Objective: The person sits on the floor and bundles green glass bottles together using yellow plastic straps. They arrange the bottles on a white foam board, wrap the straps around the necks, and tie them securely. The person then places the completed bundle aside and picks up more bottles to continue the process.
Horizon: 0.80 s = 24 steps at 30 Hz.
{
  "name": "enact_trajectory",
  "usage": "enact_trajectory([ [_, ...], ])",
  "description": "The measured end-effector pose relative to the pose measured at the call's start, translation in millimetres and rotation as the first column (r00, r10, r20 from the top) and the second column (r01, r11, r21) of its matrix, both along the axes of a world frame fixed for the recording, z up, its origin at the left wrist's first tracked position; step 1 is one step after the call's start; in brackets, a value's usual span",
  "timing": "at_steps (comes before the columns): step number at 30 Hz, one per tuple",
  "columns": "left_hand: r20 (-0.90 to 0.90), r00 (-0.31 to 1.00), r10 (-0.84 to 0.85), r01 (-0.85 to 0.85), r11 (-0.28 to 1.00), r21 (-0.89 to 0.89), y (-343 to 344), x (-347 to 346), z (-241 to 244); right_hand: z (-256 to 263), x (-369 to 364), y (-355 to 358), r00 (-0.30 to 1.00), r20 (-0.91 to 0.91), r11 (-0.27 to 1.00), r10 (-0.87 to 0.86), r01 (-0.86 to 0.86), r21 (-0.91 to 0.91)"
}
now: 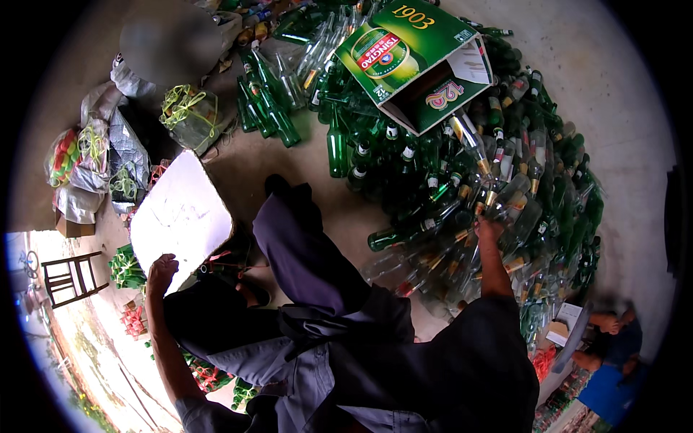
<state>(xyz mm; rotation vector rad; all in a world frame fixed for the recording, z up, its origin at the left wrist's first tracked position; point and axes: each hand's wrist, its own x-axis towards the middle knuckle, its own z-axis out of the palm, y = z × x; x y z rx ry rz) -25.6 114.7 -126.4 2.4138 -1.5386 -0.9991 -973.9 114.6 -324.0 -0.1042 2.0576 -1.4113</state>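
At the right, my right hand (pixel 489 230) reaches into a large heap of glass bottles, its fingers closed at the gold-banded neck of a clear glass bottle (pixel 480 208). Green glass bottles (pixel 357 157) and clear ones lie and stand tightly around it. On the left, my left hand (pixel 162 272) is curled over the near edge of a white board (pixel 181 216). Whether it grips the board or only rests there is unclear. A green Tsingtao beer carton (pixel 400 46), open at one end, lies tilted on top of the heap.
Several green bottles (pixel 268 103) lie apart near the heap. Stuffed plastic bags (pixel 192 116) tied with yellow-green string stand at the upper left, with a wooden chair (pixel 73 279) below. Another person (pixel 617 346) is at the lower right beside red string (pixel 543 362).
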Motion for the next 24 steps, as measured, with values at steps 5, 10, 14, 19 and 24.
enact_trajectory([
  [5, -0.159, 0.982, 0.104, -0.102, 0.995, 0.019, -15.5, -16.9, -16.1, -48.3, -75.5, 61.1, 0.853, -0.491, 0.983, 0.174, -0.12, 0.14],
  [10, -0.145, 0.968, 0.205, -0.207, 0.978, 0.005, 18.1, 9.4, 22.6, -13.5, 74.7, 65.6, 0.768, -0.474, 0.883, 0.43, -0.249, 0.398],
  [14, -0.194, 0.958, 0.211, -0.204, 0.977, 0.058, 12.4, 7.5, 14.5, -5.8, 108.9, 119.7, 0.626, -0.562, 0.822, 0.54, -0.249, 0.513],
  [19, -0.169, 0.968, 0.184, -0.175, 0.982, 0.065, 9.1, 5.1, 12.6, -56.2, 136.2, 177.8, -0.035, -0.384, 0.365, 0.923, -0.244, 0.899],
  [24, -0.157, 0.977, 0.144, -0.138, 0.989, 0.046, -1.5, -7.0, 6.6, -84.0, 146.8, 208.8, 0.69, 0.047, 0.475, 0.723, -0.546, 0.69],
])
